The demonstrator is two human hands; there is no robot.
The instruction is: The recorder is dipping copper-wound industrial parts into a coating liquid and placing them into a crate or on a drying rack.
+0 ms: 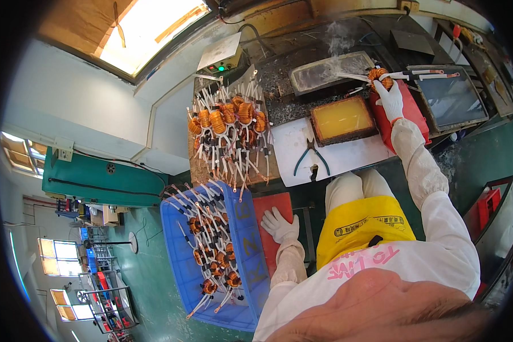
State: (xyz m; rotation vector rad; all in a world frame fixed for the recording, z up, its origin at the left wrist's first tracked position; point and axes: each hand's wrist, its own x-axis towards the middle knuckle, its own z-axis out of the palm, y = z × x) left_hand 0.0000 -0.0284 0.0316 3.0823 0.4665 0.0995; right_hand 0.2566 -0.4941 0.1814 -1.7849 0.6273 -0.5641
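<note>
My right hand (389, 100), in a white glove, is closed on a copper-wound toroidal coil (379, 78). The coil's white-sleeved leads stick out to both sides, the left ones reaching over the edge of a steaming rectangular metal pot (332, 73). Under that hand stands a red box (407, 117). A tray of amber, waxy-looking material (343, 119) lies just left of it. My left hand (280, 224), gloved too, rests with its fingers spread on a red board (268, 204), beside a blue crate (246, 268) of similar coils (218, 267).
More coils (228, 117) are piled on the bench's left part. Dark-handled pliers (312, 158) lie on a white sheet (288, 151). Behind the pile is a control box (221, 54) with a green light. A grey, dark-framed tray (451, 98) sits at the right.
</note>
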